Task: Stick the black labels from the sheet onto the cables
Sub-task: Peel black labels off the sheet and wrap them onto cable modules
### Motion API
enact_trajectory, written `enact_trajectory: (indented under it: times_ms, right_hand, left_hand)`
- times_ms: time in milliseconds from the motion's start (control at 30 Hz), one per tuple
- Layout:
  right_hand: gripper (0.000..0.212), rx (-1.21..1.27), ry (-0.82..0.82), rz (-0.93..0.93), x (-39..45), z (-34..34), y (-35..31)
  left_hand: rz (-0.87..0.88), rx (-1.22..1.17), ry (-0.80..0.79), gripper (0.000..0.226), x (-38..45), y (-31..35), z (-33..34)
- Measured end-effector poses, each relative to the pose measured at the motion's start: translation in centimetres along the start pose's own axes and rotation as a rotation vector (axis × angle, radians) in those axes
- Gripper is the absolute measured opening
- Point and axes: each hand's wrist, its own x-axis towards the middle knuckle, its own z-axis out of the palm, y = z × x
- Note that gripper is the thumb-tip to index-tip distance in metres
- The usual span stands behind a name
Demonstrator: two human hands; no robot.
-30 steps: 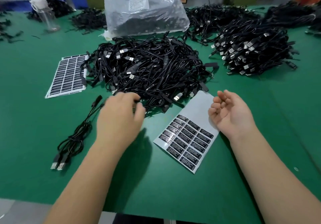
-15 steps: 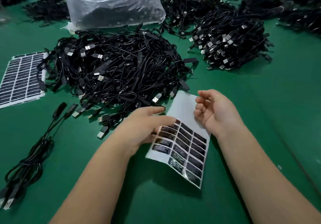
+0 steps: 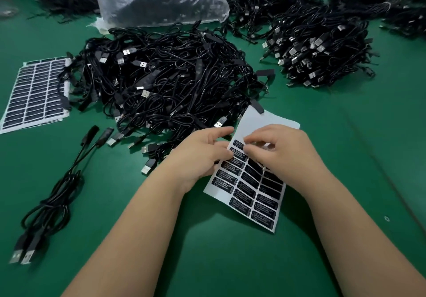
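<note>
Glossy paper label sheet (thin, floppy) lies near-centre on the desk; left hand pinches its left edge, right hand fingers curl, picking a label's corner.

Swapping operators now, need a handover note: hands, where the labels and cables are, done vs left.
Left hand: holds the left edge of the label sheet, lifted off the green table.
Right hand: fingertips picking at a black label in the top row; no label seen free yet.
Cables: big loose pile just beyond the sheet, two cables set apart at left, full spare sheet far left.
Done: upper sheet already bare.
Left: peel, stick onto a cable, repeat.
</note>
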Motion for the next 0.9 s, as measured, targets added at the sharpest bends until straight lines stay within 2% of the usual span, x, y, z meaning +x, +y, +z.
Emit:
enact_trajectory:
  times_ms: [100,300,533,667,800,900]
  right_hand:
    - [0.020,-0.101,-0.003,-0.012,-0.03,-0.25,-0.22]
    - [0.019,-0.203,-0.014,-0.030,-0.07,-0.30,-0.70]
    - [0.022,-0.268,-0.030,-0.070,-0.19,-0.27,-1.02]
    - [0.017,-0.262,-0.005,-0.070,-0.26,-0.10,-0.99]
    - [0.010,-0.102,0.022,-0.036,-0.26,0.32,-0.77]
    - [0.016,0.268,0.049,0.130,-0.08,0.35,-0.50]
  left_hand:
    - [0.036,-0.023,-0.004,0.058,0.20,-0.22,0.23]
    - [0.027,-0.075,0.010,0.052,0.69,-0.51,0.04]
    - [0.030,-0.004,-0.013,0.054,0.85,-0.65,-0.06]
    - [0.022,0.041,-0.003,0.055,0.83,-0.64,-0.04]
    - [0.015,0.006,0.004,0.057,0.72,-0.43,0.18]
    - [0.027,0.005,0.066,0.056,0.53,-0.23,0.68]
